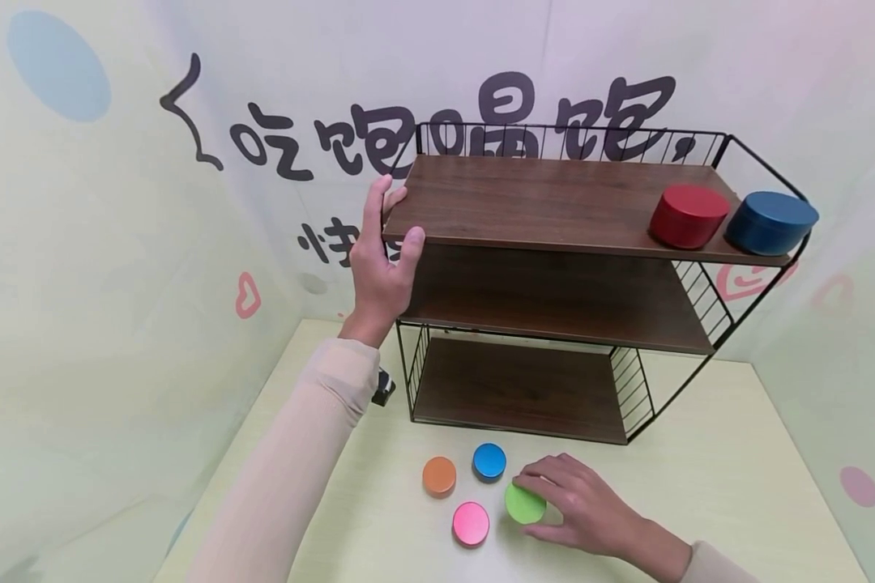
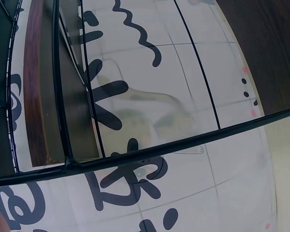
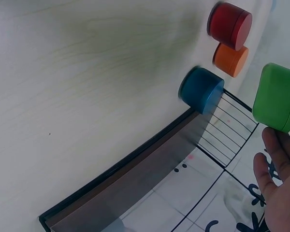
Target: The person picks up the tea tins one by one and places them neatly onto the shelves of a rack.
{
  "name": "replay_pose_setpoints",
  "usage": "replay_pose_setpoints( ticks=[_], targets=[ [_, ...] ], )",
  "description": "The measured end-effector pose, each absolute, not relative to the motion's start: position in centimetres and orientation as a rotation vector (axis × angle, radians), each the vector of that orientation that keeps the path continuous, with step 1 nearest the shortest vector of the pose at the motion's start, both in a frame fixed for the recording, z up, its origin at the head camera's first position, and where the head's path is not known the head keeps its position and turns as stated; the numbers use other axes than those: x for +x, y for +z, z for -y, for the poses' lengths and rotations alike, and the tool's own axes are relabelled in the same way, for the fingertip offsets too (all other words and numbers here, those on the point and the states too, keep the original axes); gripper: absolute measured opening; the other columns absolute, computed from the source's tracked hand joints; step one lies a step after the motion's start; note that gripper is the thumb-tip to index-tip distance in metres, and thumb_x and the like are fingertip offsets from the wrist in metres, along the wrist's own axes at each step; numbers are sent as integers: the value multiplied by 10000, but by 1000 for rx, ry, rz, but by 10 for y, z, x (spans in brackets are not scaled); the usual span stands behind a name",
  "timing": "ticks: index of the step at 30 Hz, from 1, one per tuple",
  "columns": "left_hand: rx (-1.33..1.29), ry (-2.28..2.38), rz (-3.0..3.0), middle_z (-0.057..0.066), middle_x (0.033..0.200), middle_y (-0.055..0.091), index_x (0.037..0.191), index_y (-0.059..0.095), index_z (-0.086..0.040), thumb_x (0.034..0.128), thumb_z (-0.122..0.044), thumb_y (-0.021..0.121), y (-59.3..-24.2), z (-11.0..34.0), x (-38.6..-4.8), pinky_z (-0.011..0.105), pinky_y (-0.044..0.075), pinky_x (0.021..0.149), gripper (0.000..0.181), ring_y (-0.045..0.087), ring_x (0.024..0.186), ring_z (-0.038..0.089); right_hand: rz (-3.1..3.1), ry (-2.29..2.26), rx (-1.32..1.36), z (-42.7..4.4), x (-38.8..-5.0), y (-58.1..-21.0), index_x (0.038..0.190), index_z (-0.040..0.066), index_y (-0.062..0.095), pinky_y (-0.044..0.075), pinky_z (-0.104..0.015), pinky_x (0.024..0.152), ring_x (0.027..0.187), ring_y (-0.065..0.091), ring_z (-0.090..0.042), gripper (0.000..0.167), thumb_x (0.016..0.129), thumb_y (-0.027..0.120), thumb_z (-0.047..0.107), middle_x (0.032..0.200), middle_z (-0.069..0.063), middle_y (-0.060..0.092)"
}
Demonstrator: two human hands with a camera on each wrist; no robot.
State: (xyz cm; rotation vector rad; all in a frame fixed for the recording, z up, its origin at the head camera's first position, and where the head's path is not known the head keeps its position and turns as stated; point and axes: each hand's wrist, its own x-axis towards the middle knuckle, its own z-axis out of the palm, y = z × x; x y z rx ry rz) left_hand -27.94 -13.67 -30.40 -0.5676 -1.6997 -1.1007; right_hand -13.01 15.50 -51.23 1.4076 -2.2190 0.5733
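A three-tier shelf rack (image 1: 525,198) with dark wood boards and a black wire frame stands on the table. My left hand (image 1: 382,275) grips its upper left corner, thumb at the front edge of the top board and fingers around the side. Only a sliver of that hand shows in the left wrist view, beside the black frame (image 2: 193,141). My right hand (image 1: 591,510) pinches a round green tin (image 1: 525,504) between thumb and fingers at the table, in front of the rack. Seen from the right wrist, the green tin (image 3: 276,96) stands at the fingertips.
Left of the green tin are a pink tin (image 1: 471,524), an orange tin (image 1: 439,476) and a small blue tin (image 1: 489,461). A red tin (image 1: 689,216) and a dark blue tin (image 1: 773,222) sit at the top board's right end. A printed cloth (image 1: 262,65) hangs behind.
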Motion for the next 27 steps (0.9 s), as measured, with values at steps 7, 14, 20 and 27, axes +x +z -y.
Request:
replay_pose_setpoints(
  ticks=[7,14,20,27],
  targets=[
    [-557,-1082,1700,73,1285,655,1428,455,-60,900,-355,534,-309,140,-285,372,436,948,610,580,1236,177,2196,570,1411,-155,-131,-507,1127,117,707,507,-334,817,942,636,-136,484,855,711,517,1049,21,678],
    [-551,-1078,1711,66,1295,651,1436,451,-75,902,-347,527,-308,140,-284,367,431,954,604,571,1246,163,2178,561,1414,-157,-135,-495,1132,120,708,518,-345,797,937,640,-140,483,860,705,519,1052,22,679],
    [-562,-1091,1701,82,1290,652,1433,453,-69,892,-361,543,-309,140,-286,368,425,969,621,575,1243,187,2140,564,1421,-158,-136,-487,1137,115,702,528,-369,801,947,643,-147,466,871,703,497,1062,14,673],
    [-560,-1085,1701,70,1289,654,1433,454,-70,895,-358,535,-308,139,-285,370,433,943,616,575,1243,177,2133,573,1429,-158,-134,-486,1147,114,704,520,-357,804,948,641,-148,473,864,714,492,1066,12,675]
  ],
)
